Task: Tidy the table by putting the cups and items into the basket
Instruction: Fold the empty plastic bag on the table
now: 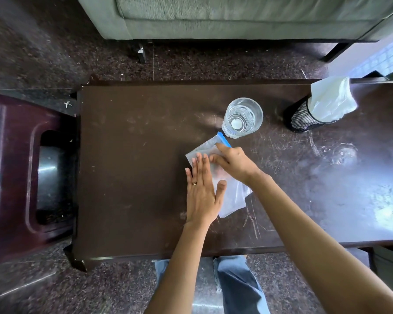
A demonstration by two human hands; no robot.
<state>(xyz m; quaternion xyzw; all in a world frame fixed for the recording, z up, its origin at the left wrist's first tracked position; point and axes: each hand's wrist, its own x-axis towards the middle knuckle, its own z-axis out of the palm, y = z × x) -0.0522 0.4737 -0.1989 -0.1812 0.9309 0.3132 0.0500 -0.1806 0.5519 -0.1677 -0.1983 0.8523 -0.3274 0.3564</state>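
Note:
A clear plastic zip bag [233,196] with a blue seal strip lies flat on the dark brown table [134,166]. My left hand [201,193] rests flat on the bag's left part, fingers together and stretched out. My right hand [233,160] presses its fingertips on the bag's upper part near the blue strip. Just beyond the bag stands a clear drinking glass [242,117], upright, apart from both hands. At the table's far right a black mesh basket [301,117] holds a crumpled white plastic bag [331,99].
A dark red plastic stool [21,177] stands against the table's left end. A grey sofa [236,17] runs along the far side, across a strip of speckled floor. My legs in blue jeans [236,288] are at the table's near edge.

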